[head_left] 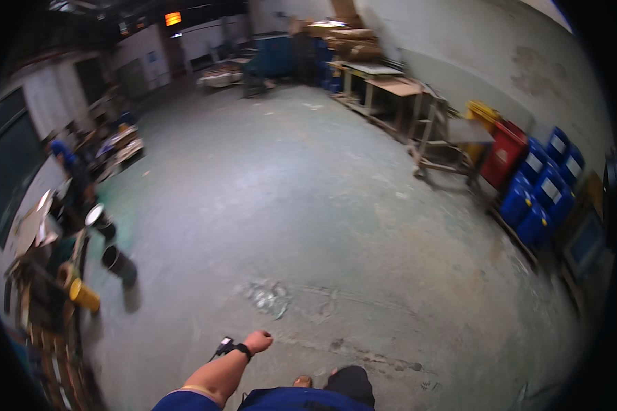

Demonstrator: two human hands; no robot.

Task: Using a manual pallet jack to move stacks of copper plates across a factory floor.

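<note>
My left hand (258,340) swings out low over the grey-green concrete floor (288,198), its fingers curled into a fist with nothing in them. A black band with a small device (227,346) sits on that wrist. The forearm comes up from the lower edge beside my blue clothing (301,401). A foot tip (302,381) and a dark knee (353,383) show just below the hand. My right hand is out of the picture.
Stacked blue canisters (541,195), a red bin (504,154) and a wheeled wooden frame (445,140) line the right wall. Wooden tables (394,89) stand further back. On the left are black buckets (116,260), a yellow cylinder (83,295) and cluttered shelving (41,288). A cracked patch (271,298) marks the floor ahead.
</note>
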